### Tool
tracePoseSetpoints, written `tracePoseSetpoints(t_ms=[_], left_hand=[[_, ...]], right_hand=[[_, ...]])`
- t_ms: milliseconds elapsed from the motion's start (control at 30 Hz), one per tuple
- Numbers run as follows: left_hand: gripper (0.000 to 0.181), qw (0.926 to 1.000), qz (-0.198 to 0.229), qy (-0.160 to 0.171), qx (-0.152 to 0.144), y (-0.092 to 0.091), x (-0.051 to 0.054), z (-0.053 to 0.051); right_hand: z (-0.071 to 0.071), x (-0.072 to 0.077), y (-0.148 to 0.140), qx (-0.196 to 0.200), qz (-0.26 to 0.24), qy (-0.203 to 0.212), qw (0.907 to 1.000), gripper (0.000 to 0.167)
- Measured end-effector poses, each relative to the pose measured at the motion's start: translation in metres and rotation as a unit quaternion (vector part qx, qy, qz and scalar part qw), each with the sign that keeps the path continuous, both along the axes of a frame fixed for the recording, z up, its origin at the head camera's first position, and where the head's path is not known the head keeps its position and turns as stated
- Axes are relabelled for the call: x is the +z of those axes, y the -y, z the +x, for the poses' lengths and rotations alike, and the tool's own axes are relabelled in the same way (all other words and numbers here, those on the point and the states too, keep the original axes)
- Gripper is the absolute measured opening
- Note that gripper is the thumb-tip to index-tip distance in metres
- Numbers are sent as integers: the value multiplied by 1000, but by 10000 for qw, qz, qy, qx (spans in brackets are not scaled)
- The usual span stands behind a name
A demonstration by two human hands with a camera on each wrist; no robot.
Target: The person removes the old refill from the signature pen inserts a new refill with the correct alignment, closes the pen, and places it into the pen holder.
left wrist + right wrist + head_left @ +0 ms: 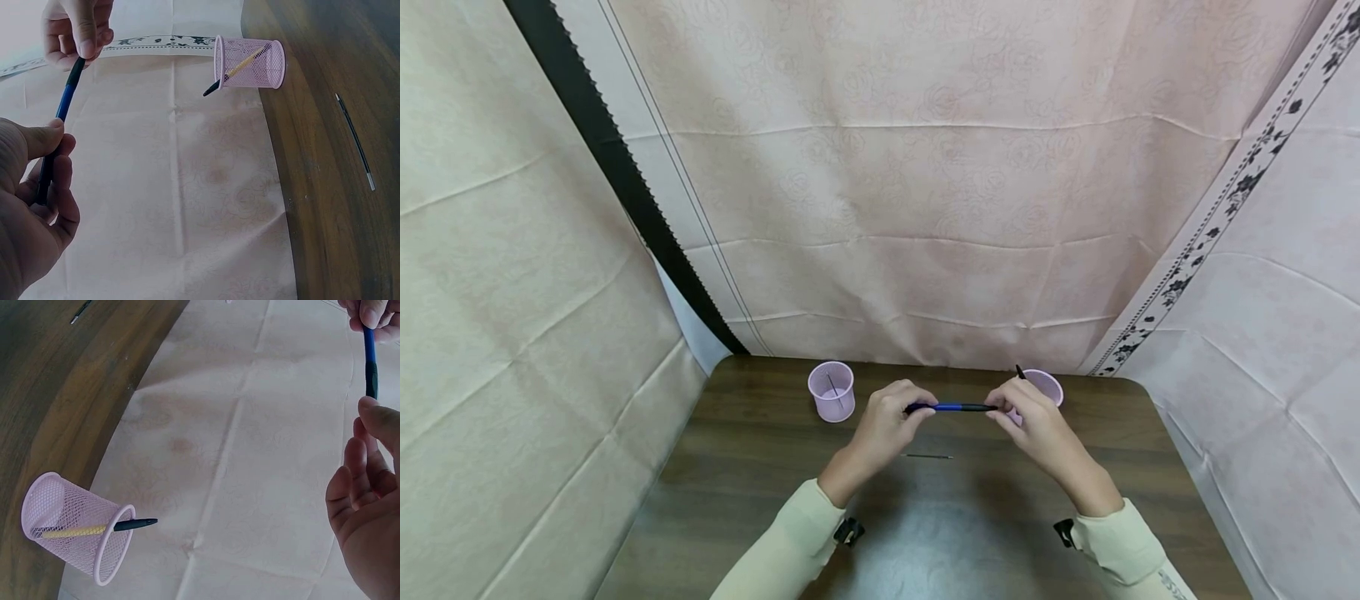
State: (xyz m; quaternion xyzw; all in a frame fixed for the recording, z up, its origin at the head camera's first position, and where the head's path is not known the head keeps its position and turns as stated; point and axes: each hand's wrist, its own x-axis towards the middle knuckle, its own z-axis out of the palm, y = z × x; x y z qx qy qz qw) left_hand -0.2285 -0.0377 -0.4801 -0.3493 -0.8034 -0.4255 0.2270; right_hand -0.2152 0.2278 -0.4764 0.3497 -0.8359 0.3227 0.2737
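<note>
A blue pen [958, 407] with black end sections is held level above the table between both hands. My left hand [887, 417] grips one end; in the left wrist view its thumb presses the barrel [62, 106] against curled fingers. My right hand [1033, 421] pinches the black section at the other end, its fingertip [369, 403] over the pen's extremity, which is hidden. On the table below lies a thin dark ink refill [355, 140] with a pale end, touched by neither hand.
Behind the right hand stands a pink mesh cup [81, 506] holding a yellow pen [78, 532] with a black end. Another pink mesh cup [833, 412], back left, holds a thin dark stick [832, 383]. Patterned cloth [880, 183] hangs beyond the wooden table's [760, 467] back edge.
</note>
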Motion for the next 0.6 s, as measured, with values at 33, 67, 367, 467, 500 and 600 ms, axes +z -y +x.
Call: tracePoseSetpoints(t_ms=[33, 67, 367, 467, 500, 600], left_hand=[[8, 10000, -6, -1, 2, 0, 0, 0], [8, 10000, -9, -1, 2, 0, 1, 0], [8, 10000, -76, -60, -17, -1, 2, 2], [8, 10000, -79, 2, -18, -1, 1, 2], [8, 10000, -82, 40, -17, -1, 1, 2], [7, 9998, -117, 159, -12, -1, 0, 1]], right_hand=[[0, 0, 0, 17, 5, 20, 10000, 11], [1, 0, -1, 39, -3, 44, 10000, 8], [0, 1, -3, 23, 43, 91, 9999, 29], [1, 2, -1, -87, 136, 131, 9998, 11], [1, 2, -1, -110, 171, 142, 9997, 12], [2, 4, 3, -111, 309, 131, 9994, 27]])
